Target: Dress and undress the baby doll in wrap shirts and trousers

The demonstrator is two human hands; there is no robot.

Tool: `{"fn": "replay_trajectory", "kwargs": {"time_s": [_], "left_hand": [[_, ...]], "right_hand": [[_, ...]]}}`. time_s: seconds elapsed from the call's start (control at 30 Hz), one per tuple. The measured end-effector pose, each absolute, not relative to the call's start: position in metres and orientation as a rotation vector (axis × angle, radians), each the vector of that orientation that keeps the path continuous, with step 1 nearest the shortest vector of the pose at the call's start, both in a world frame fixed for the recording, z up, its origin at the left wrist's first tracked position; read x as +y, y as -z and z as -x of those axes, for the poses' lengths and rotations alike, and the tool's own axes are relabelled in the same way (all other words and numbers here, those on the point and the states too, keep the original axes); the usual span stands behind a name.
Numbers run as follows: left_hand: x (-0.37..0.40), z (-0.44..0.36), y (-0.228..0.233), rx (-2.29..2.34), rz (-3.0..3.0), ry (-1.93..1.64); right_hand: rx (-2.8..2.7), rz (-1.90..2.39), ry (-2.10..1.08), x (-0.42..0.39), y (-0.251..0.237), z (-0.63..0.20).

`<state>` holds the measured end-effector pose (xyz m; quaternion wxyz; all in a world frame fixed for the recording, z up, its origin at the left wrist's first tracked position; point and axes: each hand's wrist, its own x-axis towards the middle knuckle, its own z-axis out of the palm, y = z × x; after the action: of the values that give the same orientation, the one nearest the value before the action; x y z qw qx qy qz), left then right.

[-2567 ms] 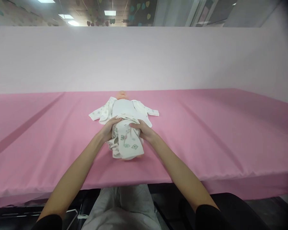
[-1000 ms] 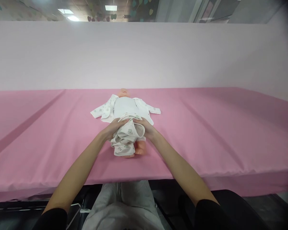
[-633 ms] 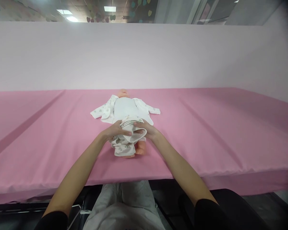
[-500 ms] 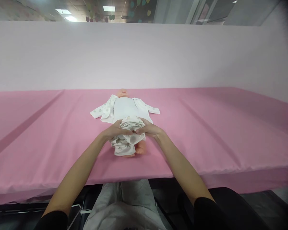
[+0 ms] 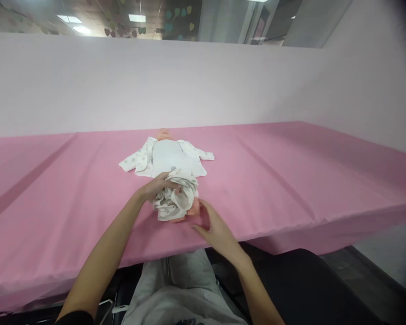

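A baby doll [image 5: 163, 134] lies on its back on the pink table [image 5: 291, 180], head away from me. It wears an open white printed top [image 5: 169, 155]. Bunched white printed trousers [image 5: 174, 203] cover its legs. My left hand [image 5: 157, 187] grips the bunched trousers near the doll's waist. My right hand [image 5: 211, 225] hovers with fingers spread just in front of the doll's bare foot [image 5: 193, 208], holding nothing.
A pale pink partition wall [image 5: 203, 85] runs along the far side and right of the table. The table's near edge is close to my lap, and a dark chair [image 5: 307, 284] sits at lower right.
My right hand has let go of the trousers and drawn back toward the doll's foot. The trousers were gathered up from the legs toward the waist. The view shifted slightly to the right.
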<state>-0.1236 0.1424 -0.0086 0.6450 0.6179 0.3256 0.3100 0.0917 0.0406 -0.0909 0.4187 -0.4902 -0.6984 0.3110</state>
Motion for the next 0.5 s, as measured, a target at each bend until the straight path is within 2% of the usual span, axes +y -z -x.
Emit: {"fn": "replay_trajectory", "kwargs": {"time_s": [0.13,0.37,0.5], "left_hand": [[0.138,0.122,0.006,0.707,-1.454,-0.702],[0.132,0.118,0.008,0.655,-1.490,-0.573],[0.135,0.121,0.007,0.644,-1.533,-0.503]], "right_hand": [[-1.784,1.246,-0.553,0.045,0.101,-0.077],[-1.524,1.162,-0.567,0.058,0.067,-0.081],[-1.350,1.153,-0.466,0.077,0.049,-0.081]]}}
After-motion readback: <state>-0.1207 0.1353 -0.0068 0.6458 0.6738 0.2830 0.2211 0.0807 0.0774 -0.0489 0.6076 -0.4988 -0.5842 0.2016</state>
